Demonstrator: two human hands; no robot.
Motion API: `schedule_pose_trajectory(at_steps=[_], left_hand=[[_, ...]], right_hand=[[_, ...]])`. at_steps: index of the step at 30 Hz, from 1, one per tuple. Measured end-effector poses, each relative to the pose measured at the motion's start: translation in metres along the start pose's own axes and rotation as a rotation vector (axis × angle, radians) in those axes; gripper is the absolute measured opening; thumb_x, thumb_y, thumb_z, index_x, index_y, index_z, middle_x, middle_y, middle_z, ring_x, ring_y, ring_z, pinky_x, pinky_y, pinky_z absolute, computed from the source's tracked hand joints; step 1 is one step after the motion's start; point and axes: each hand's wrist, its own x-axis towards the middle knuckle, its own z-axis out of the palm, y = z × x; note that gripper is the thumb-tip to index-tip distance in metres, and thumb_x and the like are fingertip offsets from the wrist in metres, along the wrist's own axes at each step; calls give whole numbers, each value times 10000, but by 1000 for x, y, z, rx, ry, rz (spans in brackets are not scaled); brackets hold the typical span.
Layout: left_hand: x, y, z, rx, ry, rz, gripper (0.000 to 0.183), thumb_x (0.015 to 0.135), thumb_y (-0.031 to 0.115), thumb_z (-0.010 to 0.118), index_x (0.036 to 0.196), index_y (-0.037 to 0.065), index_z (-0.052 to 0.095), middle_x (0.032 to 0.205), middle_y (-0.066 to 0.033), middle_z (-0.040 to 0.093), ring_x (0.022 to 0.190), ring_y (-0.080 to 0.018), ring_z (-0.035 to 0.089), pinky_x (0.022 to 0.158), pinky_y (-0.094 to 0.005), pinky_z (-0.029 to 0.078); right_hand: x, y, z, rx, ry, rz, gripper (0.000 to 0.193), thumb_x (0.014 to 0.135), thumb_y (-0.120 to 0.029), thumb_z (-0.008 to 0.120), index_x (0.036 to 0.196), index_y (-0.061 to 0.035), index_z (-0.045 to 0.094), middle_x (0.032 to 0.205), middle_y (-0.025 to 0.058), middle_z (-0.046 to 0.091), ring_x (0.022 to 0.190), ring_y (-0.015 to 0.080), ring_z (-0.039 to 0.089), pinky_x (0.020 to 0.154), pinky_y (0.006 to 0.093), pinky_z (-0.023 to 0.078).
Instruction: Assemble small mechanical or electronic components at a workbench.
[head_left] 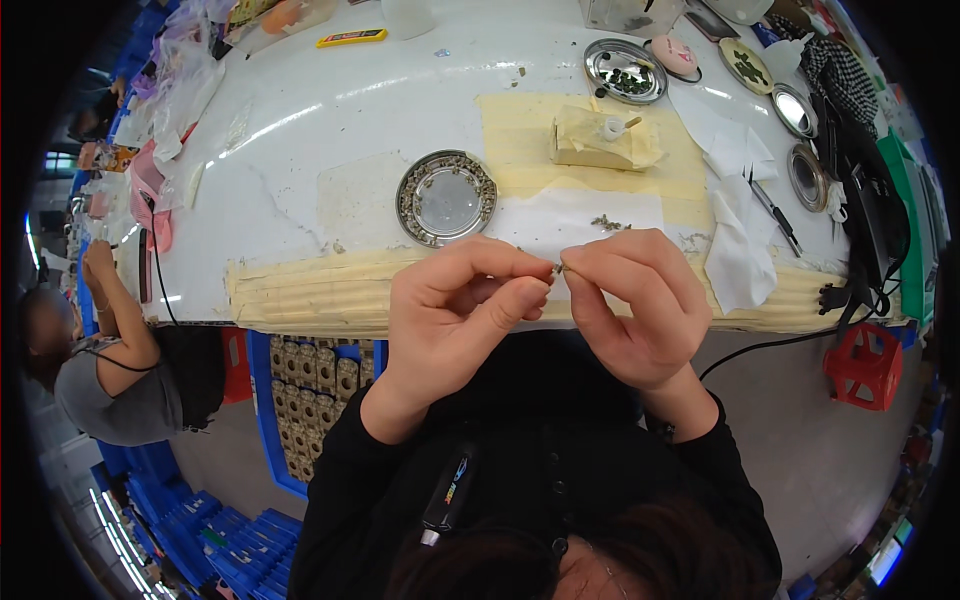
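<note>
Above the table's taped front edge my left hand (pixel 465 315) and my right hand (pixel 640 300) meet fingertip to fingertip. Both are closed in a pinch around a tiny metallic-looking piece (pixel 558 268), too small to name. Just behind my right hand lies a little heap of small grey-brown parts (pixel 608 223) on white paper (pixel 565 215). A round metal dish (pixel 402 205), with many similar small parts around its inside, stands beyond my left hand. Farther back, a yellow-taped block (pixel 590 140) carries a small white cup (pixel 613 128) with a stick in it.
At the far right sit a metal dish of dark green pieces (pixel 628 82), tweezers (pixel 775 212) and crumpled white cloth (pixel 742 265). A yellow-cased tool (pixel 351 38) lies at the back. Below left is a blue crate (pixel 262 420). Another person (pixel 115 370) sits at far left.
</note>
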Motion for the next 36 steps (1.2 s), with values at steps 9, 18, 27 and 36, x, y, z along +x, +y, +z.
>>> schedule_pose_trajectory(at_steps=[9, 18, 27, 36], left_hand=[[-1, 4, 1, -168, -31, -129, 117, 882, -20, 643, 990, -65, 653, 888, -83, 671, 756, -86, 629, 671, -195, 522], [1, 2, 3, 326, 13, 251, 138, 795, -65, 701, 929, -40, 681, 852, -96, 664, 724, -113, 629, 632, -222, 507], [4, 2, 3, 519, 35, 426, 185, 739, -66, 744, 909, -15, 693, 810, -102, 675, 686, -165, 642, 603, -252, 509], [7, 2, 5, 846, 66, 689, 222, 695, -66, 760, 896, -16, 681, 799, -101, 659, 686, -211, 648, 576, -283, 518]], right_hand=[[-4, 3, 0, 15, 3, -55, 335, 611, 53, 757, 933, -23, 705, 787, 59, 633, 622, 183, 596, 522, 275, 456], [-5, 0, -1, 161, -24, 143, 259, 671, 82, 749, 902, -26, 704, 769, 62, 628, 652, 182, 603, 542, 273, 458], [-8, -3, -2, 280, -78, 272, 180, 737, 66, 718, 902, -2, 693, 808, 90, 655, 683, 182, 628, 595, 260, 481], [-11, -11, -5, 702, -112, 729, 88, 858, -11, 666, 937, 26, 672, 850, 72, 670, 757, 106, 635, 698, 232, 509]])
